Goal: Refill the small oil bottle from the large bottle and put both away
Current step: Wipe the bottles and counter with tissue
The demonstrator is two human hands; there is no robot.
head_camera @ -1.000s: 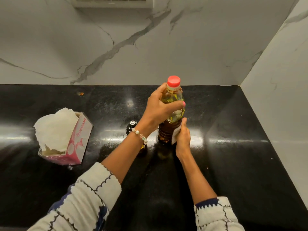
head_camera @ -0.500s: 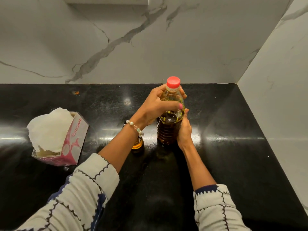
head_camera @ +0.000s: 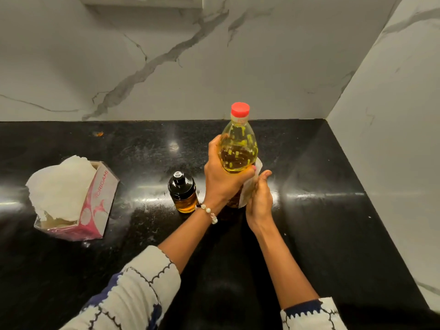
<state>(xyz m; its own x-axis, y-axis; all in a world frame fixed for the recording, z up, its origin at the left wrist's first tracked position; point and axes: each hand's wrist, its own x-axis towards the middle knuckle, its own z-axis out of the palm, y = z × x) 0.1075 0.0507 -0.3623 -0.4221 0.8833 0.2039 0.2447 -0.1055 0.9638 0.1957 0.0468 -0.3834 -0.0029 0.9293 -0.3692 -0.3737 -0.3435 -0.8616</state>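
Note:
The large oil bottle (head_camera: 238, 148) has a red cap (head_camera: 240, 109) and is partly full of yellow oil. My left hand (head_camera: 221, 182) is wrapped around its middle from the left. My right hand (head_camera: 259, 201) presses a white tissue (head_camera: 248, 184) against the bottle's lower right side. Both hands hide the bottle's base. The small oil bottle (head_camera: 182, 191) has a black top and amber oil in its lower half. It stands upright on the black countertop (head_camera: 321, 210), just left of my left wrist and free of both hands.
An open pink tissue box (head_camera: 95, 203) with white tissues sticking out lies at the left of the counter. A marble back wall runs behind the counter, and a side wall (head_camera: 392, 139) closes in the right edge.
My left hand has slid down from the bottle's shoulder to its middle. My right hand has moved the tissue along the lower side. My left arm no longer hides the small bottle.

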